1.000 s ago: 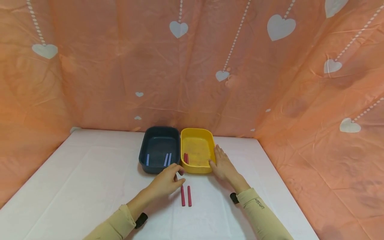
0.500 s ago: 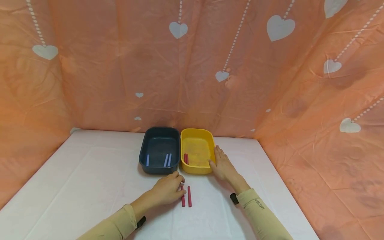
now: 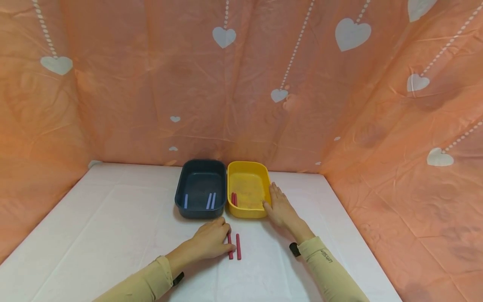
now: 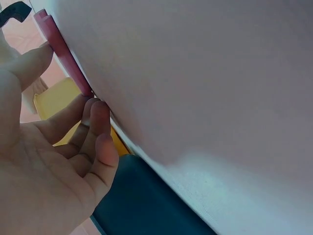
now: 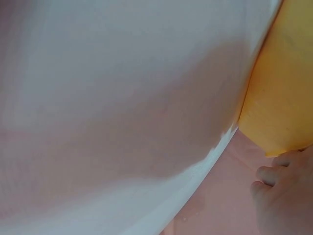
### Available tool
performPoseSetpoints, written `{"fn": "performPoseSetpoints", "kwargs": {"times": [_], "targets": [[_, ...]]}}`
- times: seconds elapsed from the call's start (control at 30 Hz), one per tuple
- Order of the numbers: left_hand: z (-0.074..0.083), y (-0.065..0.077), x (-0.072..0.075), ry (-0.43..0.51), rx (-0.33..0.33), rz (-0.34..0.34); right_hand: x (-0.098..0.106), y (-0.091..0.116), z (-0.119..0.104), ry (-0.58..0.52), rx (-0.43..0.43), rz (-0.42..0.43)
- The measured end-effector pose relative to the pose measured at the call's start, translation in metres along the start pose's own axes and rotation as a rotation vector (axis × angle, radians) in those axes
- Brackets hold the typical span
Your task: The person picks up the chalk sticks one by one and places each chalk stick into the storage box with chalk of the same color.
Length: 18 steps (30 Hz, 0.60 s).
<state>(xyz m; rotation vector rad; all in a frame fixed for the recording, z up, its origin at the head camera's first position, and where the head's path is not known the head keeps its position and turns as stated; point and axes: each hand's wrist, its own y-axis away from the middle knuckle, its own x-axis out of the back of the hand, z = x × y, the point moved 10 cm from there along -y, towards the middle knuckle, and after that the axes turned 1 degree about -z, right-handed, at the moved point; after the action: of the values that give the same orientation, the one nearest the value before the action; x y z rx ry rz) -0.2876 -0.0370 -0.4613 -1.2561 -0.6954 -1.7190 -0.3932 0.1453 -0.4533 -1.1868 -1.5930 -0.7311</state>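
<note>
Two slim red sticks lie side by side on the white table in front of the trays. My left hand (image 3: 211,240) is at the left red stick (image 3: 230,253), holding it between thumb and forefinger near its two ends. In the left wrist view, the thumb and forefinger touch this red stick (image 4: 66,58) and the other fingers are bent. The right red stick (image 3: 238,246) lies just beyond the thumb. My right hand (image 3: 281,209) rests against the right side of the yellow tray (image 3: 249,213), fingers fairly straight, thumb at its front right rim.
A dark blue tray (image 3: 200,213) stands against the yellow tray's left side, with several blue sticks (image 3: 211,200) inside. Red sticks (image 3: 234,199) lie at the left of the yellow tray. Behind the table (image 3: 124,218) hangs an orange cloth (image 3: 151,84) with white hearts.
My left hand has come down and slightly toward me, from above the red sticks onto the left one, and its fingers have closed on it. The right hand stays at the yellow tray.
</note>
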Motion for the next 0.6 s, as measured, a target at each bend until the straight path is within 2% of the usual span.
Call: {"fn": "performPoseSetpoints", "kwargs": {"times": [0.43, 0.6], "targets": [[0.0017, 0.0003, 0.0051, 0.06, -0.018, 0.044, -0.0004, 0.0005, 0.0005, 0.009, -0.015, -0.006], [0.0011, -0.0004, 0.0049, 0.126, -0.007, 0.046, 0.001, 0.0006, -0.0003, 0.005, -0.006, 0.007]]}}
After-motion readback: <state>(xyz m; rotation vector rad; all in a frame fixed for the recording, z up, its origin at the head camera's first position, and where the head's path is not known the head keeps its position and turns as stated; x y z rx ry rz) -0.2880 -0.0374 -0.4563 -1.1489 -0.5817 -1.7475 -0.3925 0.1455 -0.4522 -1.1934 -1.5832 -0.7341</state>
